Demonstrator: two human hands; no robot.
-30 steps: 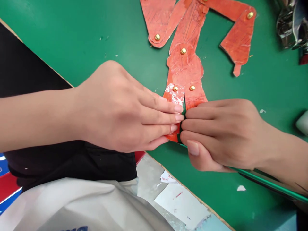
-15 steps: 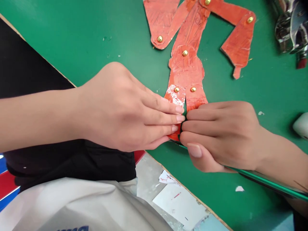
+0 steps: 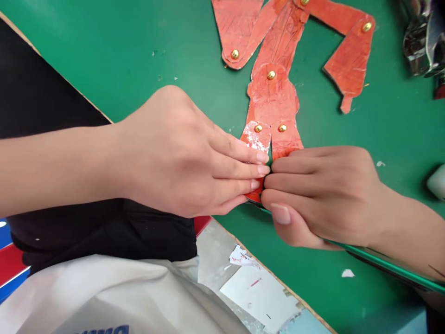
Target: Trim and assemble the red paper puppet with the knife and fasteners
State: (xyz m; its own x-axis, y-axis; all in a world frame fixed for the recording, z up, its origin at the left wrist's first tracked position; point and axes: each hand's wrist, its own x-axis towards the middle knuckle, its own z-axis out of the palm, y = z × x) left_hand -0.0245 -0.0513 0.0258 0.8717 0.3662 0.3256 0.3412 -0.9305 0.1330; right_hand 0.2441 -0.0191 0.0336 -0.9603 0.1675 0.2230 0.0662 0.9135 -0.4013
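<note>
A red cardboard jointed puppet (image 3: pixel 273 95) with gold brads lies flat on the green table (image 3: pixel 132 60). My left hand (image 3: pixel 187 153) lies over its left leg, fingers stretched out and pressed together on the card. My right hand (image 3: pixel 323 195) meets it fingertip to fingertip, fingers curled over the right leg and thumb tucked below. A thin green stick (image 3: pixel 385 264) runs out from under my right hand toward the lower right. The lower ends of both legs are hidden by my fingers.
Shiny crumpled foil (image 3: pixel 422 37) sits at the top right, a white object (image 3: pixel 438 182) at the right edge. Paper scraps (image 3: pixel 259 290) lie on the floor below the table edge. Small white bits (image 3: pixel 347 273) dot the green surface.
Both hands stay pressed on the puppet's legs; the whole view has shifted slightly, with the puppet a little further right.
</note>
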